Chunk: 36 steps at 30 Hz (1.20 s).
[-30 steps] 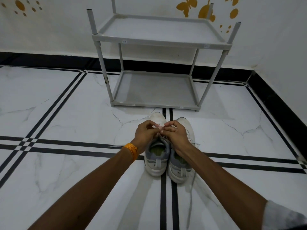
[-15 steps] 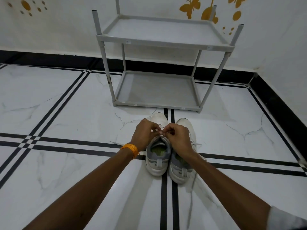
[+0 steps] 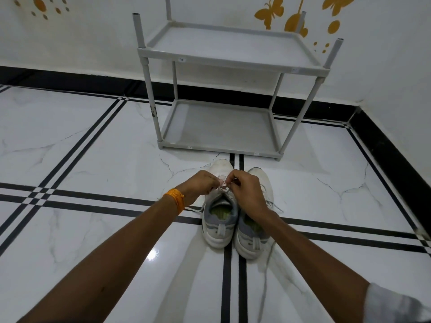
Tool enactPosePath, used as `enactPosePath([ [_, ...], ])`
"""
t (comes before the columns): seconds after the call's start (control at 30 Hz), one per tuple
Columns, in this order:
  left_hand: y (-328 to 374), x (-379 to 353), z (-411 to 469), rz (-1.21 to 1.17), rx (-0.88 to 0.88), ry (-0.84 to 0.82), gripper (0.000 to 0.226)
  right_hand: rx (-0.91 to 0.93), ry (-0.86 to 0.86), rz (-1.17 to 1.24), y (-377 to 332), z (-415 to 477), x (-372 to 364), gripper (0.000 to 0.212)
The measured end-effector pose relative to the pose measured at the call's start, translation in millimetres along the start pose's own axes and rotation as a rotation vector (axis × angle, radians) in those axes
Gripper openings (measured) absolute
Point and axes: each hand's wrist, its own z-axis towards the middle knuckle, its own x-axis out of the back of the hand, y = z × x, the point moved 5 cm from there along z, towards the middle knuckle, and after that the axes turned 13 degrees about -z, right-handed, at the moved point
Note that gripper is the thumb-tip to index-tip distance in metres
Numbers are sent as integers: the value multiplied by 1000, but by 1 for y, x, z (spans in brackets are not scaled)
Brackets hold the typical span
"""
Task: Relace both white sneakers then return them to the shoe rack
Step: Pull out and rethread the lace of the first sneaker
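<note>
Head view | left hand [image 3: 200,185], right hand [image 3: 246,191] pinch lace [image 3: 223,183] | smooth white sneaker [image 3: 220,207]

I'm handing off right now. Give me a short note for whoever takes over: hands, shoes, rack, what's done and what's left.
Left hand and right hand: both pinch the white lace over the left white-and-grey sneaker.
Right white-and-grey sneaker stands beside it on the marble floor, a loose lace trailing from it.
Grey two-tier plastic shoe rack stands just beyond the toes, with no shoes on it.
Done: nothing finished that I can confirm.
Left: finish the left shoe's lacing, lace the right shoe, put both on the rack.
</note>
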Motion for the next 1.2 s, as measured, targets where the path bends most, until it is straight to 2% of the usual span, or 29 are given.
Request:
enactPosePath([
  [0.07,-3,0,0,-77,34,17,24,43,-57,-110,-4,0,-1,14],
  [0.1,-3,1,-1,-105,47,32,23,78,-76,-201,-6,-2,-1,21],
  [0.17,-2,1,-2,-107,60,48,19,186,-32,-366,-14,-4,3,25],
  [0.27,0,1,-4,-106,69,62,16,313,13,-547,-24,-3,8,17],
  [0.37,3,1,-6,-143,59,108,19,292,-78,-643,-22,5,5,22],
  [0.47,6,11,-6,-165,-5,208,17,253,-93,-589,-13,3,10,23],
  [0.53,4,29,-7,-64,-105,299,15,197,-124,-600,4,-2,16,21],
  [0.6,-3,45,-11,138,-214,369,9,128,-156,-659,25,-9,23,17],
  [0.67,-13,48,-15,287,-299,373,8,53,-186,-690,39,-19,23,16],
  [0.77,-20,44,-19,524,-433,332,7,-75,-197,-553,40,-25,15,19],
  [0.87,-20,44,-21,684,-486,288,6,-198,-154,-400,38,-21,14,19],
  [0.93,-18,42,-24,752,-521,337,4,-240,-135,-363,38,-20,13,18],
  [1.0,-19,42,-26,742,-511,440,6,-238,-118,-399,40,-21,13,18],
  [1.1,-28,53,-30,695,-380,570,6,-142,-97,-625,39,-22,11,14],
  [1.2,-38,42,-28,1004,-276,485,23,-71,-163,-826,34,-22,5,18],
])
